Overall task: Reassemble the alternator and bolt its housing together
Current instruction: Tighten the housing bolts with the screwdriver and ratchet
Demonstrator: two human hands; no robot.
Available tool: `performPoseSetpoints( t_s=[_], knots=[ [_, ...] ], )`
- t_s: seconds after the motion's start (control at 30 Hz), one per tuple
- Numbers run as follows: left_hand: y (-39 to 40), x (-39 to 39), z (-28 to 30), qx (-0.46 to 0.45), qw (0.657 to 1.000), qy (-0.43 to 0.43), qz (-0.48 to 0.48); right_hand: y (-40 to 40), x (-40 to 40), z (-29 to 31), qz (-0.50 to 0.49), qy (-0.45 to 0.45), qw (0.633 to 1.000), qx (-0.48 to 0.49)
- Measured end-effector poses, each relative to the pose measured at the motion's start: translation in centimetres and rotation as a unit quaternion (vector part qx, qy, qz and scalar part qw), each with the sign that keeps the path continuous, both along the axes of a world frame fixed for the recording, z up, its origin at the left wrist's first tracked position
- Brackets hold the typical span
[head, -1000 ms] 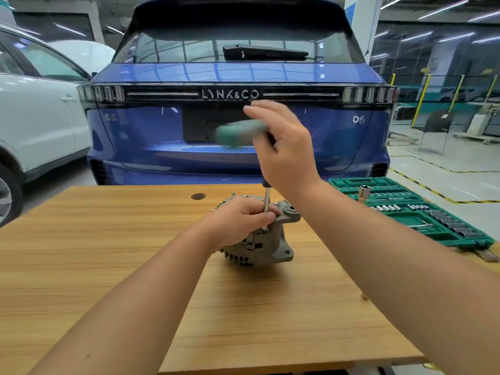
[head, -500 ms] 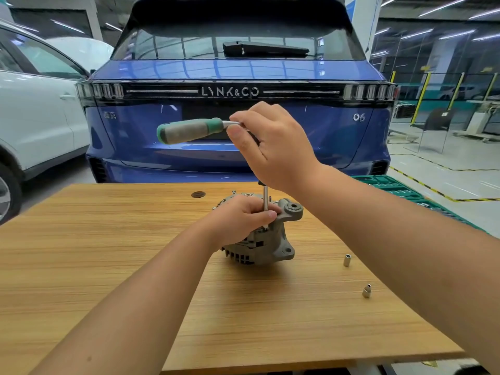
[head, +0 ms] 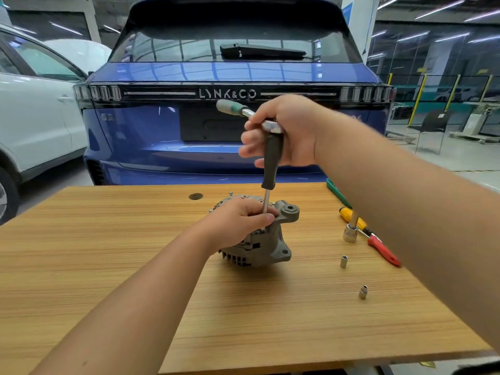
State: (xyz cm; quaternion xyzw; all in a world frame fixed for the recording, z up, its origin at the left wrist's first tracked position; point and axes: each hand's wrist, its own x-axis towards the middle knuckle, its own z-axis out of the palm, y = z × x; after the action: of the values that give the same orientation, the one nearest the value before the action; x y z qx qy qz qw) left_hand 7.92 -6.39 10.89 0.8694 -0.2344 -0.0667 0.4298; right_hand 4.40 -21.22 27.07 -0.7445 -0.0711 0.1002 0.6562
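A grey alternator point(head: 266, 249) stands on the wooden table point(head: 135, 266). My left hand point(head: 240, 223) rests on top of it, fingers wrapped around the steel shaft of an extension driver point(head: 272, 161) that stands upright on the housing. My right hand point(head: 284, 131) is above, holding the head of a ratchet point(head: 235, 108) fitted to the driver's dark grip. The ratchet's green handle points up and left, away from me. The bolt under the shaft is hidden by my fingers.
Right of the alternator lie two small sockets point(head: 343, 261) point(head: 363, 291), a larger socket on a bar point(head: 350, 234), a yellow screwdriver point(head: 349, 215) and a red-handled tool point(head: 384, 251). A green tool case edge point(head: 336, 192) shows behind my arm. A blue car point(head: 232, 77) stands behind the table.
The ratchet handle has swung from pointing left to pointing away from me, up and left. My right hand shifted right and my forearm now uncovers the tools on the right. My left hand stayed put.
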Motion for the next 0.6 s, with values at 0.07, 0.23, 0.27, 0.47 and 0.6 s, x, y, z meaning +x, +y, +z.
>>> performPoseSetpoints(
  t_s=[0.07,0.23,0.27,0.47,0.6],
  knots=[
    [0.0,-0.1,0.1,0.0,1.0,0.001,0.006,0.0,0.7,-1.9,-0.034,0.021,0.983,0.18],
    [-0.1,-0.3,0.3,0.004,1.0,-0.005,0.004,-0.2,1.7,-4.8,-0.154,-0.111,0.919,0.346],
    [-0.1,-0.3,0.3,0.003,1.0,-0.003,0.002,-0.4,1.5,-5.2,-0.162,-0.194,0.926,0.281],
    [-0.1,-0.3,0.2,0.001,1.0,-0.006,0.002,-1.2,1.2,-5.7,-0.153,-0.591,0.728,-0.312],
    [-0.1,-0.3,0.2,0.002,1.0,-0.01,0.002,-1.0,1.0,-4.8,-0.118,-0.539,0.758,-0.348]
  ],
)
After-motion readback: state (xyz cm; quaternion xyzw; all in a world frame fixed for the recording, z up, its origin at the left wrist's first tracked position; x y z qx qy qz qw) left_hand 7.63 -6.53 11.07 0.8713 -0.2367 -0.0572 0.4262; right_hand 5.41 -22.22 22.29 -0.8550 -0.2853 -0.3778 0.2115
